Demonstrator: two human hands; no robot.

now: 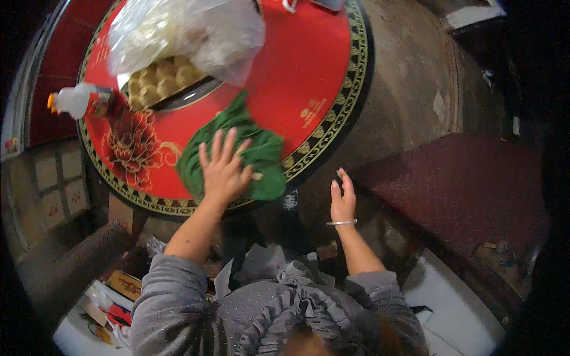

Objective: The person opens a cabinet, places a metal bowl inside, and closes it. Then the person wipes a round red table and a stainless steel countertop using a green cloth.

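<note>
A crumpled green cloth [265, 151] lies on the near part of a round red table [303, 58], reaching its patterned rim. Spread flat on that cloth, my left hand [225, 171] presses with its fingers apart and does not grip it. My right hand [343, 198] hangs in the air to the right of the table edge, fingers extended, a bangle on the wrist; nothing shows in it. Beyond the cloth sit a moulded egg tray [164, 80] and a large translucent plastic bag [187, 33] partly covering it.
A bottle [84, 100] with an orange cap lies at the table's left edge. A dark red surface [454, 191] stands to my right. Beside me on the left are a rolled brown armrest [80, 262] and boxes [122, 285]. Bare floor [409, 75] shows past the table.
</note>
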